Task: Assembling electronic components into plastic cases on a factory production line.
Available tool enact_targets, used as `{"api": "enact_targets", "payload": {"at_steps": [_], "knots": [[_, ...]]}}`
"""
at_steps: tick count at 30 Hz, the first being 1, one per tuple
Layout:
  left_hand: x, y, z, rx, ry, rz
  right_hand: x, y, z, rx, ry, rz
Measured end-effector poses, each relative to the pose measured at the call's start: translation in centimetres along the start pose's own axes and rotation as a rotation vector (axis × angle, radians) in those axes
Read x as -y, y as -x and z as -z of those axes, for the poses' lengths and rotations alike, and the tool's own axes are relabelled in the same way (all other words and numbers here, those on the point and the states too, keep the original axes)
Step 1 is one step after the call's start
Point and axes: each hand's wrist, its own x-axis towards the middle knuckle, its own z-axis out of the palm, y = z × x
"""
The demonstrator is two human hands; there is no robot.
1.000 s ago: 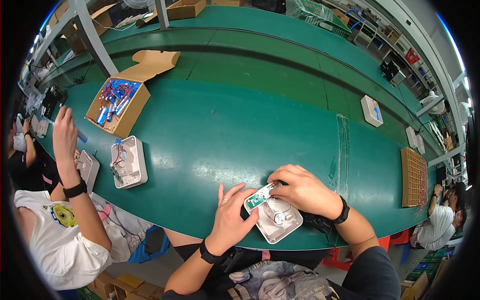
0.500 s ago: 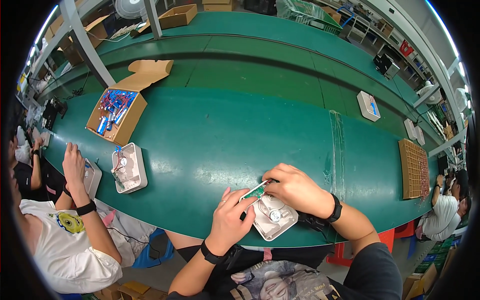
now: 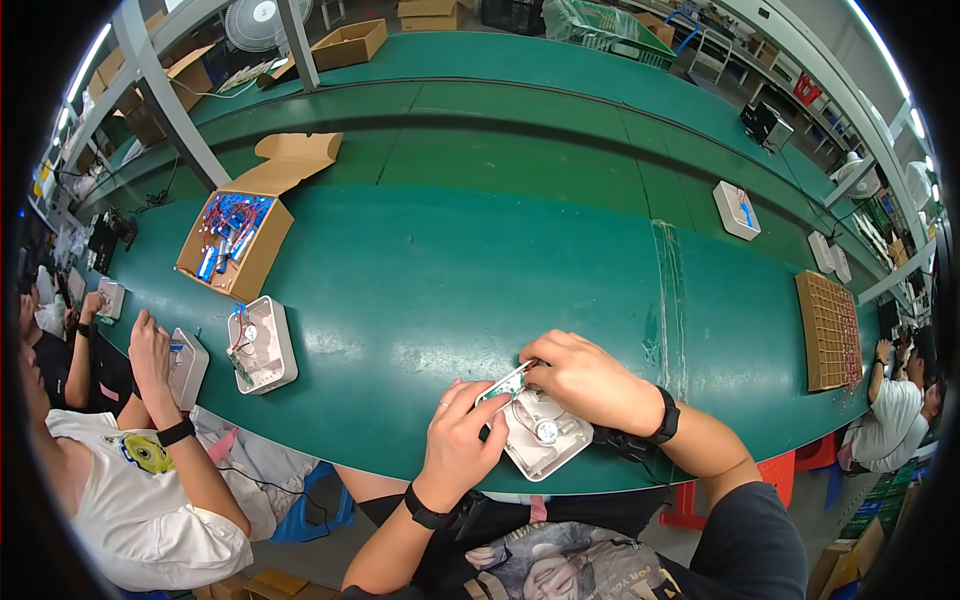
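A white plastic housing [image 3: 540, 466] lies open side up at the table's near edge, with a round silver part [image 3: 546, 432] inside. Over its left wall a small green circuit board [image 3: 509, 386] is held at a tilt. My left hand [image 3: 460, 440] grips the board's near end between thumb and fingers. At the far end, my right hand [image 3: 585, 378] is closed in a pinch, with thin red and dark wires [image 3: 527, 368] at its fingertips. Those fingers hide the wire ends and part of the housing.
Left of me stand another open white housing [image 3: 264, 345] and a cardboard box [image 3: 262, 250] of blue batteries with wires. A person's hand [image 3: 150, 350] works over a further housing [image 3: 187, 370]. A gridded cardboard tray [image 3: 826, 330] sits at the right; a white housing [image 3: 736, 210] lies beyond.
The circuit board is tilted a little differently under my fingers, showing less green. Both hands keep nearly the same place and hold. The whole view has shifted slightly.
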Motion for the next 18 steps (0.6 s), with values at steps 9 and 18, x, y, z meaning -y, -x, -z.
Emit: {"api": "enact_targets", "payload": {"at_steps": [9, 18], "knots": [[-0.5, 0.4, 1.1, 0.016, -0.017, 0.045, -3.8, 0.0, 3.0, -0.121, -0.201, -0.035], [-0.4, 1.5, 1.9, -0.05, -0.138, 0.026, -0.6, 0.2, 3.5, 0.167, -0.281, -0.046]]}}
